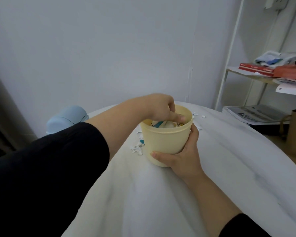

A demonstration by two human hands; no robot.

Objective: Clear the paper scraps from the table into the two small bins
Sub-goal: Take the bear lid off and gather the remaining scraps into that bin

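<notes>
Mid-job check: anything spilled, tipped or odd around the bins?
Nothing looks damaged. White paper scraps lie loose on the table left of the cream bin, with further scraps behind it. The right hand grips that bin; the left hand reaches into it. The blue bin is partly hidden by the left arm.

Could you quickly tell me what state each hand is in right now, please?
Left hand: reaching into the cream bin; cannot tell whether it pinches anything.
Right hand: closed, gripping the cream bin's side.
</notes>
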